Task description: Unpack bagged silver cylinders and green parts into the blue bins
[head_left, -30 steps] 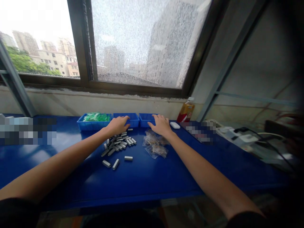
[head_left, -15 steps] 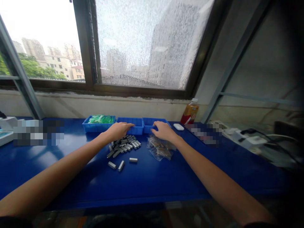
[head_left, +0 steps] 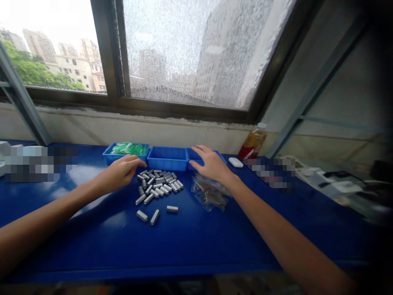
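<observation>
My left hand (head_left: 124,172) hovers at the left edge of a pile of metal hex standoffs (head_left: 159,184), just in front of the left bin. Its fingers are loosely bent, and nothing shows in them. With thumb and fingers spread, my right hand (head_left: 211,164) is at the front of the right blue bin (head_left: 194,155) and partly covers it. Below that palm lie clear plastic bags (head_left: 211,194) with brownish pieces inside. Between the hands stands the middle blue bin (head_left: 167,164). Three loose standoffs, one of them a silver standoff (head_left: 172,209), lie nearer to me.
Green-and-clear packets fill the left blue bin (head_left: 125,157). At the back right are a white case (head_left: 236,162) and a drink bottle (head_left: 253,141). White power adapters and cables (head_left: 340,184) lie farther right. A metal shelf post (head_left: 307,98) rises there.
My left hand has moved left, away from the middle bin and off the standoffs. My right hand's fingers have spread and lifted a little. The view has shifted slightly.
</observation>
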{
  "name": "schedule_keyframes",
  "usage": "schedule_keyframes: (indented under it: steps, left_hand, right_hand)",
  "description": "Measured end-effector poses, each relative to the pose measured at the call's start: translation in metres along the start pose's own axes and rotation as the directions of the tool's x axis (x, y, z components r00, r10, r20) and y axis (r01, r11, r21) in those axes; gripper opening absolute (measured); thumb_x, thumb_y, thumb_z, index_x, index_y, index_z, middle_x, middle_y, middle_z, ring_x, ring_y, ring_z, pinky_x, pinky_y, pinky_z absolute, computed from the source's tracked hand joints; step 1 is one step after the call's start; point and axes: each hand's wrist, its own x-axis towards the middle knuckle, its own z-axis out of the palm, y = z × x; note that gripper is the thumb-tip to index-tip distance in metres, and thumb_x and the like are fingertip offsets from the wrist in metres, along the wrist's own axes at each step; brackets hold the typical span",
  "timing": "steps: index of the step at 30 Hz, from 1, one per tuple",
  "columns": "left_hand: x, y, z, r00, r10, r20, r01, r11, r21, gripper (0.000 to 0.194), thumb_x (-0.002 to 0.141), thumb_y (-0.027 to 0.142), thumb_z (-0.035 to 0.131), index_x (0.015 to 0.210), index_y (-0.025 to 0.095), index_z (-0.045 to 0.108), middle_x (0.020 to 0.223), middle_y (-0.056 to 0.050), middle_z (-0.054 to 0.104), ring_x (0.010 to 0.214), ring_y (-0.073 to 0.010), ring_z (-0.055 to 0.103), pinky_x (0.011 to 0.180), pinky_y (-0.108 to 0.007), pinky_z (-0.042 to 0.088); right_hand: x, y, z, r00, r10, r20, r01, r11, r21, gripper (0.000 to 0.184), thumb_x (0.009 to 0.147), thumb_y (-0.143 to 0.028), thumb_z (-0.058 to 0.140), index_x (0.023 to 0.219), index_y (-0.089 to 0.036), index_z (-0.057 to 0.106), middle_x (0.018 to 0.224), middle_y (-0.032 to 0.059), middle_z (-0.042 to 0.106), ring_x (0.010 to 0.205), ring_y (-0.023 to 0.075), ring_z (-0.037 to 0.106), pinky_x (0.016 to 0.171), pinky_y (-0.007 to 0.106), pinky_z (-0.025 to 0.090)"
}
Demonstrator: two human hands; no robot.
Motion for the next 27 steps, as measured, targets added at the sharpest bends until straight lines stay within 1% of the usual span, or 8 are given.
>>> schedule_keyframes:
  steps: [3, 5, 7, 11, 16, 23, 25, 27]
  left_hand:
    - [-0.006, -0.008, 0.001, 0.985, -0.042, 0.166, 0.054, 0.996, -0.071, 0.032, 0.082, 0.017, 0.038, 0.107, 0.019, 0.057, 0.104, -0.007, 0.059, 0.097, -0.0193, 0.054, 0.087, -0.031, 0.041]
    - [-0.005, -0.009, 0.002, 0.966, -0.050, 0.255, 0.079, 0.992, -0.101, 0.031, 0.083, 0.023, 0.040, 0.109, 0.021, 0.057, 0.105, -0.006, 0.059, 0.096, -0.0192, 0.055, 0.086, -0.030, 0.042]
    - [-0.004, -0.008, 0.002, 0.952, -0.053, 0.300, 0.088, 0.991, -0.104, 0.031, 0.083, 0.028, 0.043, 0.109, 0.021, 0.057, 0.104, -0.006, 0.060, 0.094, -0.0194, 0.056, 0.085, -0.030, 0.042]
    - [-0.004, -0.003, 0.000, 0.953, -0.071, 0.295, 0.099, 0.992, -0.084, 0.028, 0.079, 0.033, 0.049, 0.101, 0.020, 0.060, 0.098, -0.006, 0.062, 0.089, -0.0198, 0.057, 0.080, -0.029, 0.043]
    - [-0.005, -0.001, -0.003, 0.957, -0.108, 0.269, 0.127, 0.991, -0.052, 0.021, 0.075, 0.035, 0.053, 0.085, 0.019, 0.060, 0.083, -0.003, 0.062, 0.078, -0.0187, 0.057, 0.069, -0.026, 0.042]
    - [-0.006, -0.004, 0.002, 0.956, -0.108, 0.274, 0.134, 0.988, -0.077, 0.022, 0.078, 0.035, 0.049, 0.088, 0.019, 0.062, 0.076, -0.002, 0.058, 0.068, -0.0155, 0.054, 0.062, -0.023, 0.041]
    - [-0.007, -0.004, 0.003, 0.958, -0.091, 0.273, 0.120, 0.989, -0.091, 0.022, 0.080, 0.033, 0.046, 0.086, 0.019, 0.062, 0.079, -0.003, 0.058, 0.069, -0.0152, 0.054, 0.064, -0.024, 0.042]
    - [-0.006, -0.003, 0.002, 0.971, -0.061, 0.229, 0.083, 0.992, -0.090, 0.021, 0.082, 0.030, 0.043, 0.084, 0.018, 0.060, 0.083, -0.004, 0.057, 0.075, -0.0164, 0.054, 0.070, -0.027, 0.043]
  right_hand:
    - [0.006, -0.006, 0.010, 0.991, -0.103, 0.087, 0.095, 0.991, 0.091, 0.049, 0.081, -0.034, 0.051, 0.126, -0.016, 0.047, 0.132, 0.0104, 0.046, 0.121, 0.0234, 0.042, 0.102, 0.039, 0.034]
    - [0.008, -0.007, 0.017, 0.985, -0.124, 0.124, 0.109, 0.987, 0.117, 0.049, 0.081, -0.031, 0.051, 0.127, -0.016, 0.047, 0.132, 0.0090, 0.046, 0.122, 0.0215, 0.043, 0.103, 0.037, 0.034]
    - [0.007, -0.007, 0.021, 0.984, -0.116, 0.138, 0.102, 0.989, 0.109, 0.048, 0.081, -0.029, 0.051, 0.127, -0.016, 0.046, 0.132, 0.0083, 0.046, 0.122, 0.0212, 0.043, 0.103, 0.037, 0.034]
    - [0.004, -0.006, 0.020, 0.985, -0.102, 0.137, 0.092, 0.993, 0.075, 0.048, 0.081, -0.030, 0.052, 0.126, -0.016, 0.047, 0.133, 0.0090, 0.045, 0.120, 0.0228, 0.044, 0.100, 0.040, 0.037]
    - [-0.001, -0.008, 0.016, 0.991, -0.093, 0.097, 0.084, 0.993, 0.088, 0.041, 0.083, -0.031, 0.050, 0.121, -0.017, 0.052, 0.128, 0.0096, 0.050, 0.117, 0.0224, 0.048, 0.098, 0.040, 0.039]
    - [-0.004, -0.011, 0.016, 0.995, -0.081, 0.054, 0.072, 0.986, 0.151, 0.038, 0.081, -0.030, 0.051, 0.117, -0.017, 0.055, 0.125, 0.0089, 0.054, 0.116, 0.0216, 0.049, 0.098, 0.039, 0.038]
    - [-0.002, -0.011, 0.018, 0.997, -0.061, 0.050, 0.053, 0.988, 0.148, 0.037, 0.081, -0.027, 0.051, 0.116, -0.017, 0.056, 0.125, 0.0090, 0.054, 0.115, 0.0214, 0.050, 0.098, 0.038, 0.039]
    - [-0.001, -0.011, 0.019, 0.997, -0.049, 0.054, 0.042, 0.990, 0.137, 0.037, 0.080, -0.025, 0.051, 0.115, -0.016, 0.056, 0.126, 0.0089, 0.053, 0.115, 0.0214, 0.050, 0.098, 0.038, 0.039]
